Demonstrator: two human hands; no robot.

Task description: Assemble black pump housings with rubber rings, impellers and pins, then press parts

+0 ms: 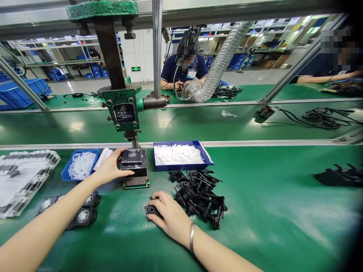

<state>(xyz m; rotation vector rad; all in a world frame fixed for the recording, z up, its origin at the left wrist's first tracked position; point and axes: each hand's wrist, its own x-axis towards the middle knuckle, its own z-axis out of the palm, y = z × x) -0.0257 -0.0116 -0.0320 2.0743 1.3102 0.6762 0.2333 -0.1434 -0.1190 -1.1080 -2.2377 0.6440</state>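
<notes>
My left hand (109, 168) rests against the left side of a dark metal block (134, 161) on the base of a small hand press (124, 113), thumb along its front edge. My right hand (170, 215) lies on the green mat with its fingers curled over one black plastic part (151, 210). Just right of it lies a heap of several similar black parts (200, 194).
A blue tray of white rings (81, 164) and a blue tray of thin white pieces (180, 155) flank the press. Black round parts (82, 213) and a white tray (19, 177) lie left. More black parts (340, 174) at right. Other workers sit beyond the conveyor.
</notes>
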